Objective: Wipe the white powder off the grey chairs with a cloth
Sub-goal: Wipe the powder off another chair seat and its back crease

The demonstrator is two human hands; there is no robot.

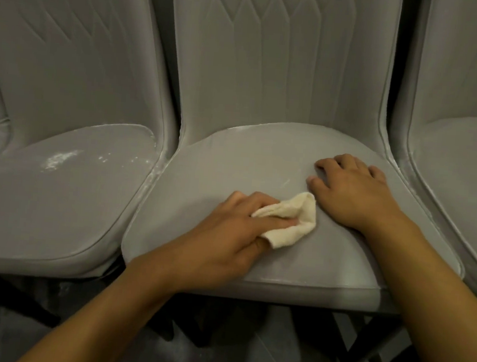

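Three grey padded chairs stand side by side. On the middle chair's seat (233,166), my left hand (227,231) grips a bunched cream cloth (286,216) and holds it against the cushion. My right hand (349,187) rests flat on the same seat just right of the cloth, fingers spread. A faint white streak (286,182) shows on the seat above the cloth. Patches of white powder (60,159) lie on the left chair's seat (56,208), and powder lines its back seam. The right chair (463,171) looks dusted along its edges.
The tall quilted backrests (271,53) rise behind the seats. Narrow gaps separate the chairs. Dark chair legs (361,344) and a dark floor (215,360) lie below the seat fronts.
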